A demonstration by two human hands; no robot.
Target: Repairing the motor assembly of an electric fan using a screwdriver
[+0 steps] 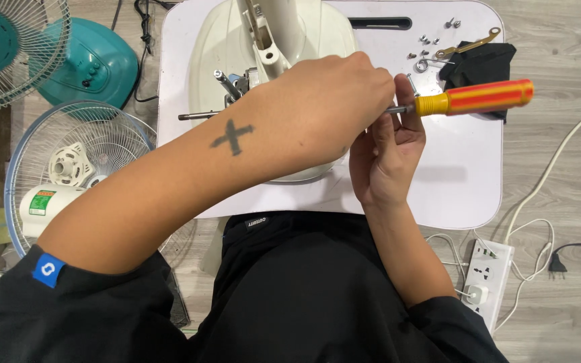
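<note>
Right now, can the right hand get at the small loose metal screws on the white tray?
Probably yes. The right hand sits just below the small metal screws with bare white tray between, but its fingers hold the red-and-yellow screwdriver.

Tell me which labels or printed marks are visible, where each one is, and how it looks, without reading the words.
Sticker: on the white fan motor housing at lower left; rectangular, green and white with some orange.
Sleeve tag: on the person's black left sleeve; small blue square with a white shape.
Clothing label: on the black garment by the white tray; small, black, white lettering.
</note>
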